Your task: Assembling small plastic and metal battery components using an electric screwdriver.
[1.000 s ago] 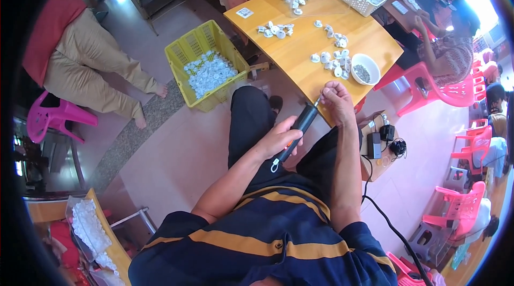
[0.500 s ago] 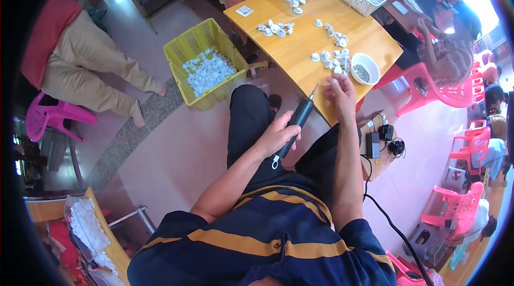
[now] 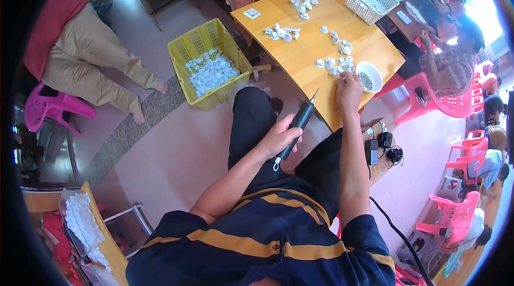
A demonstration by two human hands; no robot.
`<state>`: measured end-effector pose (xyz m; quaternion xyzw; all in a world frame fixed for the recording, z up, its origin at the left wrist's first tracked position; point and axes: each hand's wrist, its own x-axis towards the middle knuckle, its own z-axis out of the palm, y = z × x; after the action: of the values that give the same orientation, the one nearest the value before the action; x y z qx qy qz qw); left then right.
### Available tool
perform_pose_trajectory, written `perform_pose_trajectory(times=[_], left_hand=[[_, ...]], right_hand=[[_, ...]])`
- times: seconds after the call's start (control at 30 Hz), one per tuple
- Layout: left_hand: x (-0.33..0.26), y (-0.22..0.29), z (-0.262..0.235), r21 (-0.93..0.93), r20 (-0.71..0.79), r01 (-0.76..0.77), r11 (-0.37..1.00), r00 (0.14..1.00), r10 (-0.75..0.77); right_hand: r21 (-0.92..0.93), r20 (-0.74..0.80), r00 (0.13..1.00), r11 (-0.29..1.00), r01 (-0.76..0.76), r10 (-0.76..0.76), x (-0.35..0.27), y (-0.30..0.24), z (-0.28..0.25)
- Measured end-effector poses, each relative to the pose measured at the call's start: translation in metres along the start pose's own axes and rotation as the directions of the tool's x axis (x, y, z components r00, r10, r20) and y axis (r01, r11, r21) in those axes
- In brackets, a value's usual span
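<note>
My left hand (image 3: 282, 137) is wrapped round a black electric screwdriver (image 3: 297, 127), its thin bit pointing up and away over the table's near edge. At its lower end hangs a small white loop. My right hand (image 3: 349, 94) reaches over the table, fingers bent together at a cluster of small round white plastic parts (image 3: 330, 63). Whatever is between those fingertips is hidden. Just right of this hand stands a white bowl (image 3: 379, 76) with small grey metal pieces (image 3: 365, 80), apparently screws.
More white parts (image 3: 281, 32) lie in groups on the wooden table (image 3: 300, 55). A white basket (image 3: 350, 3) stands at its far right. A yellow crate (image 3: 176, 64) of white pieces is on the floor, left. Black power adapters (image 3: 384, 140) sit below right. Other people sit nearby.
My right hand has moved away from beside the screwdriver tip, toward the white parts near the bowl. My left hand keeps its hold on the screwdriver. The whole view has shifted slightly.
</note>
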<state>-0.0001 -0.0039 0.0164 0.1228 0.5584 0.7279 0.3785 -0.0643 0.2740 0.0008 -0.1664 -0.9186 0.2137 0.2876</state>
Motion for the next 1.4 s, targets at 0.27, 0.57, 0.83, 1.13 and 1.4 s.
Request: perform_pose_trajectory(times=[0.27,0.57,0.83,1.13,1.4], left_hand=[[0.002,-0.001,0.004,0.023,0.022,-0.011,1.0,1.0,0.01],[0.001,-0.004,0.002,0.05,0.033,-0.003,0.999,0.999,0.002],[0.004,-0.008,0.001,0.091,-0.004,0.029,0.995,1.0,-0.029],[0.004,-0.009,0.002,0.094,0.012,0.028,0.995,0.999,-0.029],[0.004,-0.009,0.002,0.103,0.003,0.028,0.994,1.0,-0.029]], right_hand=[[0.492,0.013,0.989,0.86,-0.137,0.15,-0.022,0.005,0.005],[0.811,0.323,0.902,0.407,-0.419,0.286,-0.057,-0.033,0.003],[0.758,0.301,0.924,0.528,-0.383,0.238,-0.064,-0.027,0.011],[0.712,0.249,0.949,0.627,-0.316,0.195,-0.068,-0.025,0.014],[0.692,0.259,0.947,0.648,-0.318,0.188,-0.069,-0.029,0.01]])
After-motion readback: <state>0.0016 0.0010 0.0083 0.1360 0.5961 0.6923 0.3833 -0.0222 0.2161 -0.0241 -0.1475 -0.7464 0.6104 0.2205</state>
